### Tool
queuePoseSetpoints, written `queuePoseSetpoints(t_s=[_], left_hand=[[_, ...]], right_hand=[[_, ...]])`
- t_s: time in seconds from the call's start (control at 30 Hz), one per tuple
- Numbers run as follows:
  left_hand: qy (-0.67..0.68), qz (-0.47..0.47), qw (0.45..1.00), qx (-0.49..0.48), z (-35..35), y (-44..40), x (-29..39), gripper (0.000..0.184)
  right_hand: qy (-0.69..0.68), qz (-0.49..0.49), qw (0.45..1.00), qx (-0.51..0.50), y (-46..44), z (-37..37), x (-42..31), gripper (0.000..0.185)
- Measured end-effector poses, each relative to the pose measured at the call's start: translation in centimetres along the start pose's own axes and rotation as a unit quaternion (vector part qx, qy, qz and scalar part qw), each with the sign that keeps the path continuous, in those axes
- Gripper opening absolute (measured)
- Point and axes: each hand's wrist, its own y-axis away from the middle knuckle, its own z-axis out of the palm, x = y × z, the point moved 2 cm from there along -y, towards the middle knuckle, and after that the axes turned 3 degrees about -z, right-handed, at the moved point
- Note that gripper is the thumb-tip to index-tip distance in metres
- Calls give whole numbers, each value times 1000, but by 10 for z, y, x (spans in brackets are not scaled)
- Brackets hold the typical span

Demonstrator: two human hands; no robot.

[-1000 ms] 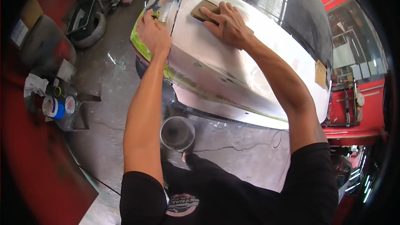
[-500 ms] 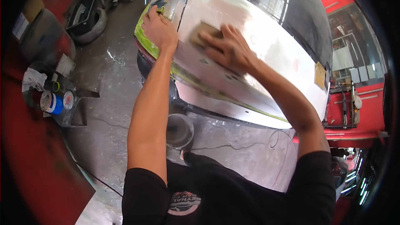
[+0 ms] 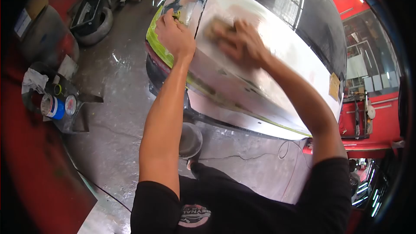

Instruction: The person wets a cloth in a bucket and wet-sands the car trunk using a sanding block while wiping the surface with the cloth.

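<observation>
My right hand [image 3: 240, 41], smeared by motion, presses a tan-brown sanding block [image 3: 216, 28] on the white car panel [image 3: 277, 43]. The panel carries patches of grey and pinkish primer or filler. At the car's corner, my left hand [image 3: 177, 37] rests with curled fingers beside the yellow-green strip [image 3: 158, 45]. A crumpled bit of yellow-green material [image 3: 177, 14] pokes out by its thumb and fingertips; its exact kind is unclear. A dark seam [image 3: 199, 26] runs between the two hands.
Below the car's edge a grey bucket [image 3: 190, 140] stands on the concrete floor. To the left, a dark stool [image 3: 80, 104] carries a blue-labelled can [image 3: 53, 106] and a crumpled white cloth [image 3: 34, 81]. A thin hose [image 3: 296, 164] lies at right. Dark glass [image 3: 299, 0] borders the panel.
The sanding block and my right hand have shifted slightly up the panel, with more blur. My left hand keeps its place on the corner while the whole view has shifted a little.
</observation>
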Motion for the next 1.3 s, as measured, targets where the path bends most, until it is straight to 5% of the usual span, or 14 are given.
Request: queuePoseSetpoints(t_s=[0.03, 0.13, 0.27, 0.33, 0.47, 0.6, 0.73, 0.8, 1.07, 1.13, 1.2, 1.3], left_hand=[[2, -3, 1000, -1, -3, 2, 3, 40], [-2, -3, 1000, 6, -9, -5, 7, 40], [12, -15, 1000, 3, -6, -4, 4, 41], [21, 7, 1000, 18, 0, -11, -1, 41], [26, -2, 1000, 15, -7, -4, 4, 41], [23, -14, 1000, 14, -9, -4, 5, 42], [46, 5, 999, 17, -1, 0, -3, 40], [37, -16, 999, 13, -7, -2, 4, 40], [54, 13, 998, 33, -2, -11, 0, 41], [48, 4, 999, 23, -8, 2, 1, 41], [32, -2, 999, 23, -7, -3, 4, 41], [34, 0, 999, 26, -7, -4, 3, 40]], right_hand=[[38, -17, 995, 94, -24, 9, 17, 45], [73, 0, 990, 125, -32, 7, 9, 46], [-5, 1, 1000, 15, 39, -7, -39, 53], [-20, -50, 998, 22, 24, -1, -22, 50], [45, 6, 994, 98, -46, 10, 13, 46], [5, -5, 999, 44, 11, -2, -37, 51], [32, 16, 999, -8, -21, 10, 2, 50], [71, 4, 990, 125, -63, 11, 16, 49], [0, -16, 999, -28, 0, 1, -20, 51], [54, -27, 992, 109, -44, 13, 21, 47], [85, -15, 987, 134, -59, 20, 30, 49], [48, -3, 998, 47, 0, -5, -23, 52]])
